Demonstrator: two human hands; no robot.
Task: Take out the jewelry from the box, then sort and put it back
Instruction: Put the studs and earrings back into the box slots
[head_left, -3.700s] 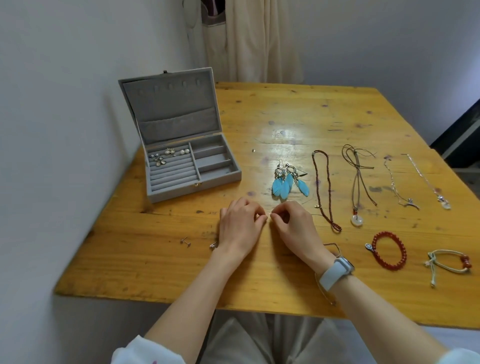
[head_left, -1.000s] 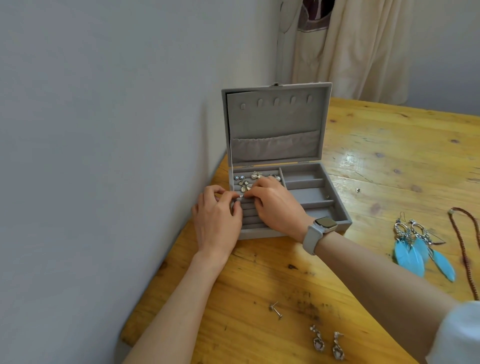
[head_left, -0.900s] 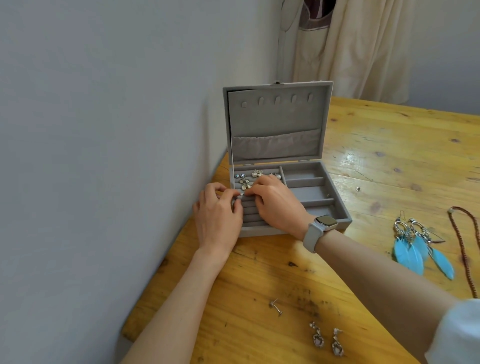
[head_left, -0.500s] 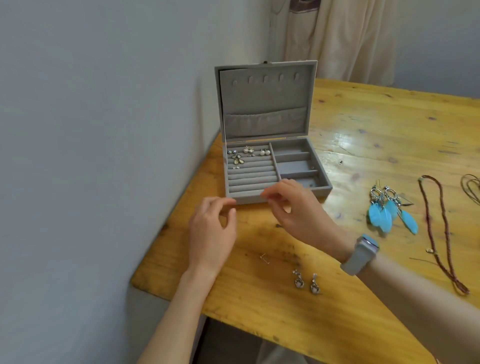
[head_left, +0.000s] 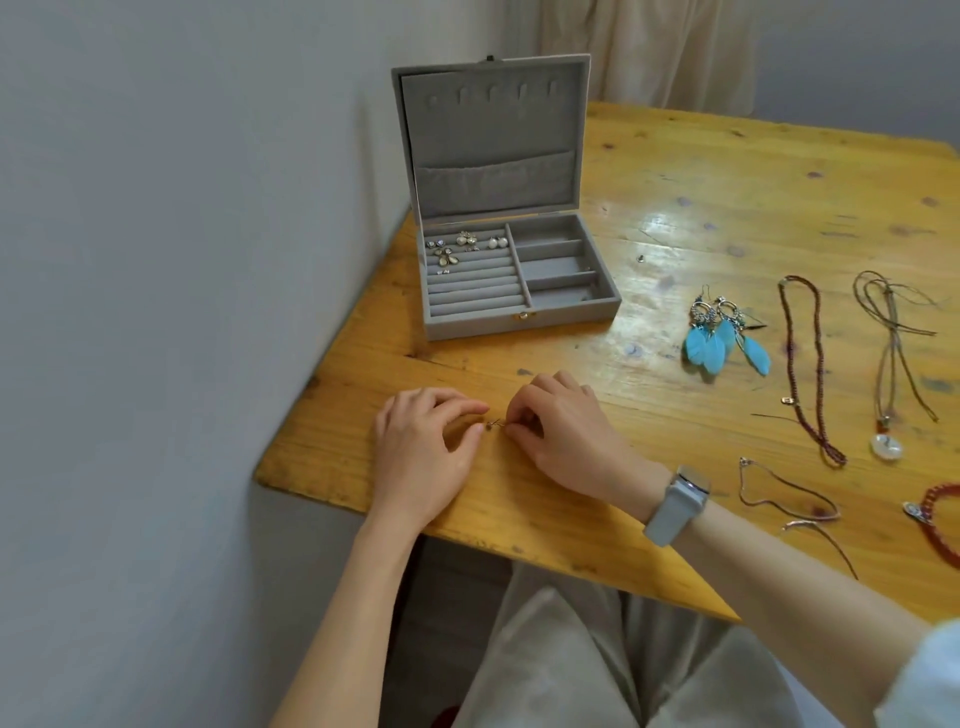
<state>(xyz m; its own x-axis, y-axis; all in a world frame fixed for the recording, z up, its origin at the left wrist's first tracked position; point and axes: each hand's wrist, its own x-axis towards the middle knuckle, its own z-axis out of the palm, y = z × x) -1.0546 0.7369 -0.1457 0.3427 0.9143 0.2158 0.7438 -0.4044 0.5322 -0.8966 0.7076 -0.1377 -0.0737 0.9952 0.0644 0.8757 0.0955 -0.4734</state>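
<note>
Hands: R (head_left: 566, 431) pinches stud earring (head_left: 494, 425); L (head_left: 423, 447) curled beside, empty.

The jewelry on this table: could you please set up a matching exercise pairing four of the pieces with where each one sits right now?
Things:
1. small stud earrings
2. blue feather earrings
3. thin stud
4. dark red bead necklace

Places:
A. pinched by the right hand, close to the left hand
B. on the ring rolls, left half of the grey jewelry box
C. stretched long on the table, right of the feathers
D. on the table, between box and necklace

Pairs: 1-B, 2-D, 3-A, 4-C
</note>
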